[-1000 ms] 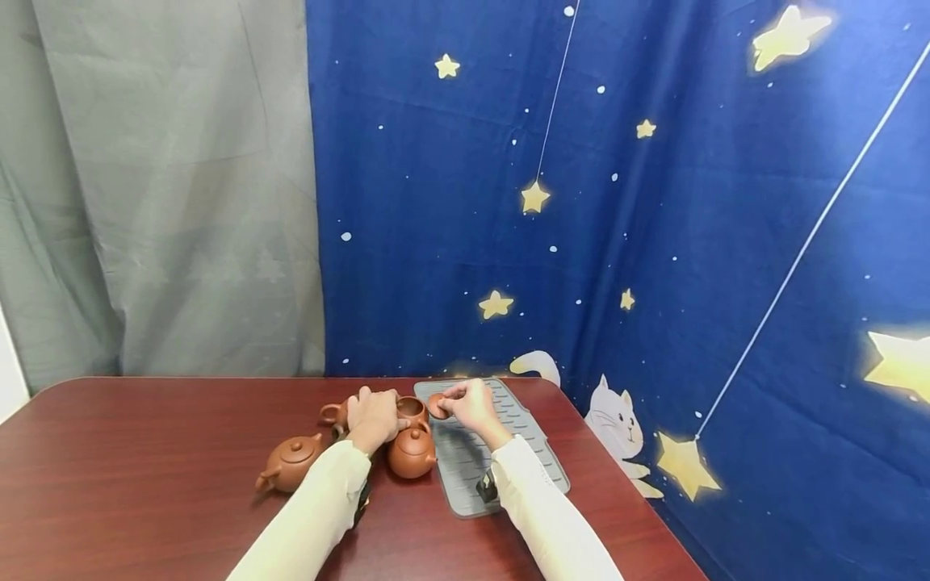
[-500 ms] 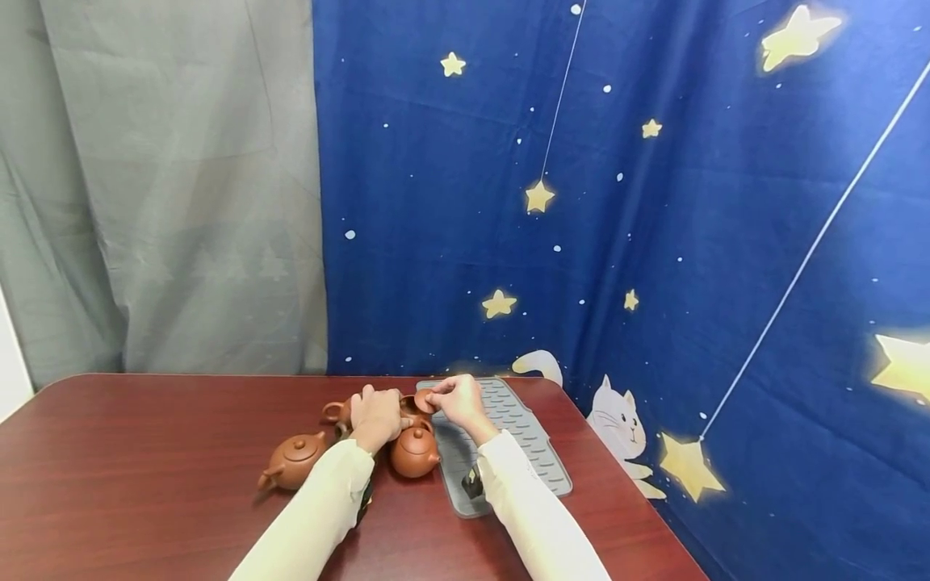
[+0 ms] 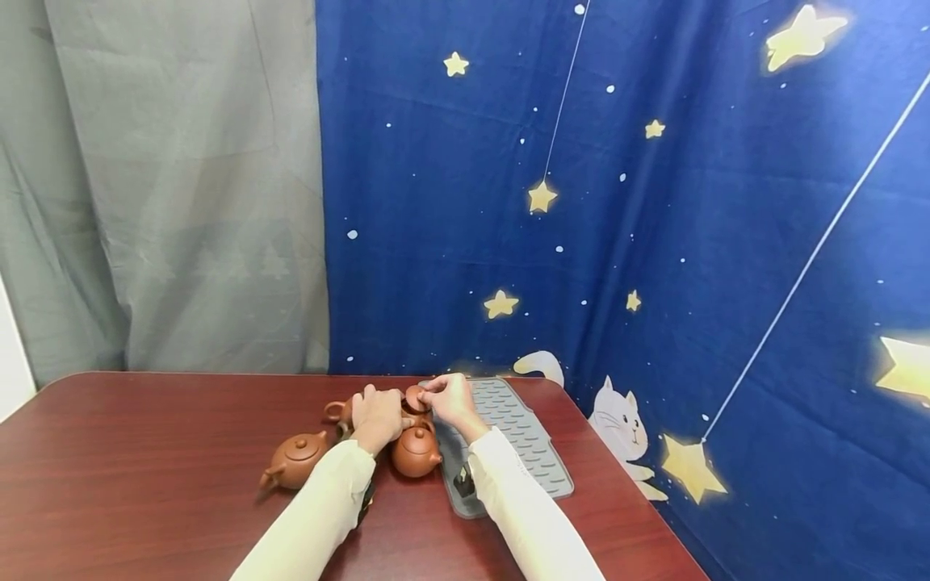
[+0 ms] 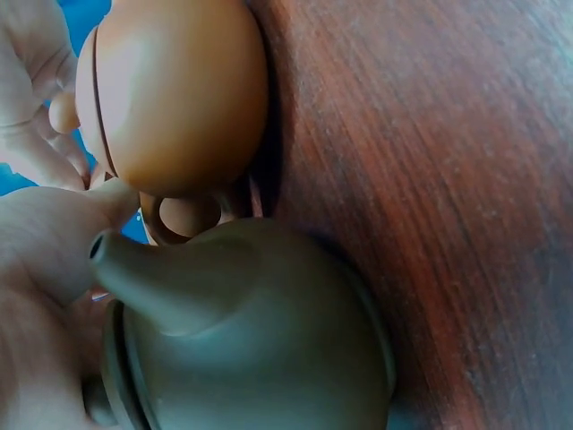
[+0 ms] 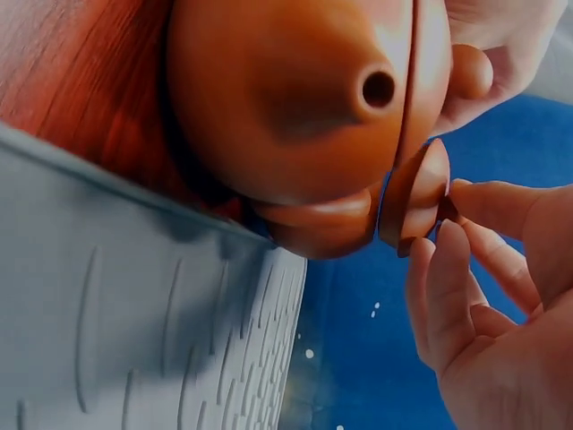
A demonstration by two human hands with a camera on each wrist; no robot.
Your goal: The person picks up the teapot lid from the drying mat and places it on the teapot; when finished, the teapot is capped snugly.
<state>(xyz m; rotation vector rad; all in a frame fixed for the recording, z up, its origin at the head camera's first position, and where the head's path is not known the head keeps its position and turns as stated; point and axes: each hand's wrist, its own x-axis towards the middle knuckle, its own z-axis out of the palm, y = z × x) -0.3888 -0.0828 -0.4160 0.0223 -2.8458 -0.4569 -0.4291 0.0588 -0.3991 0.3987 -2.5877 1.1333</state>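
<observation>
My right hand (image 3: 450,397) pinches a small reddish-brown lid (image 5: 416,197) by its knob. It holds the lid tilted over the rim of an uncovered clay teapot (image 5: 327,228). From the left, my left hand (image 3: 378,411) grips that teapot, its thumb at the near side of the rim. Much of the uncovered pot is hidden by the hands. Just in front stands a round lidded teapot (image 3: 416,453), its spout to the right. Under my left wrist is a dark greenish teapot (image 4: 260,340), mostly hidden in the head view.
Another lidded teapot (image 3: 299,460) sits left of my left forearm. Behind the left hand, a clay teapot's handle (image 3: 334,411) sticks out. A grey ridged mat (image 3: 519,432) lies right of the pots, partly under the right arm. The table's far edge meets hanging curtains.
The right hand has moved left with the lid, from above the mat to the uncovered teapot's opening. The left hand keeps its place on the pot. The head view has shifted slightly.
</observation>
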